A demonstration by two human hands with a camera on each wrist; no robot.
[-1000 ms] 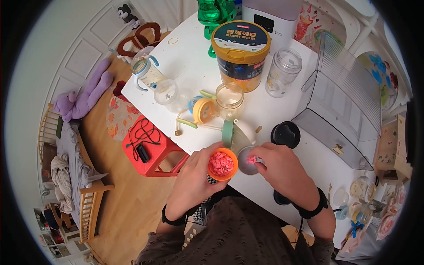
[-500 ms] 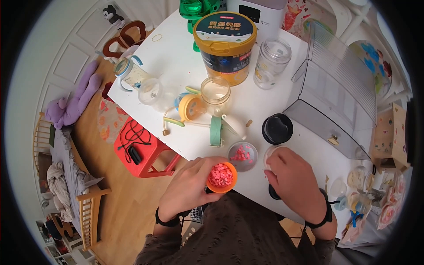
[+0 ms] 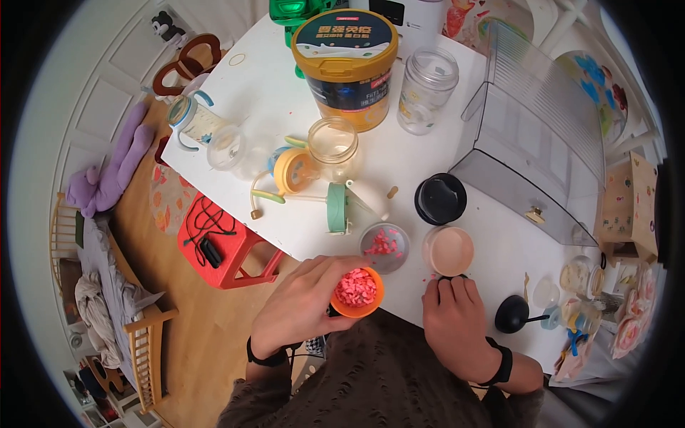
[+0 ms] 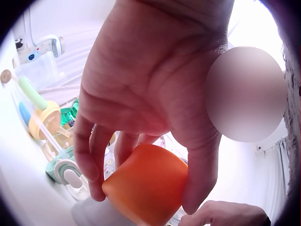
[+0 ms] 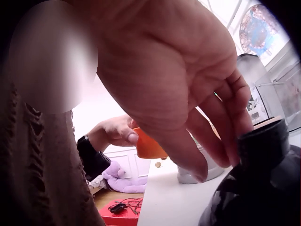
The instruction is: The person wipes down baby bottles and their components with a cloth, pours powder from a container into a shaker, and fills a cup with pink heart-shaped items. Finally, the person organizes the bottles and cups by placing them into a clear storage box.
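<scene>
My left hand [image 3: 303,303] grips an orange cup [image 4: 148,186] filled with small pink pieces [image 3: 355,287], held just off the table's front edge. Thumb and fingers lie on opposite sides of the cup in the left wrist view. My right hand [image 3: 457,321] is at the front of the table with loosely bent fingers. In the right wrist view, its fingertips are beside the neck of a black bottle [image 5: 263,146], with a gap between thumb and fingers. A grey bowl [image 3: 392,265] with some pink pieces stands between the hands. Beyond the right hand is a light pink container [image 3: 449,251].
Farther back stand a yellow-lidded tub [image 3: 346,71], clear jars [image 3: 428,93] and a clear-lidded box [image 3: 528,192]. A yellow bottle top [image 3: 291,171] and green-collared part [image 3: 337,207] lie left. A black round thing with a handle [image 3: 511,314] lies right; a red stool [image 3: 221,246] stands below.
My right hand moved from the grey bowl, where it pinched pink pieces, across the pink container to the table's front. Pink pieces now show in the bowl. My left hand keeps holding the cup.
</scene>
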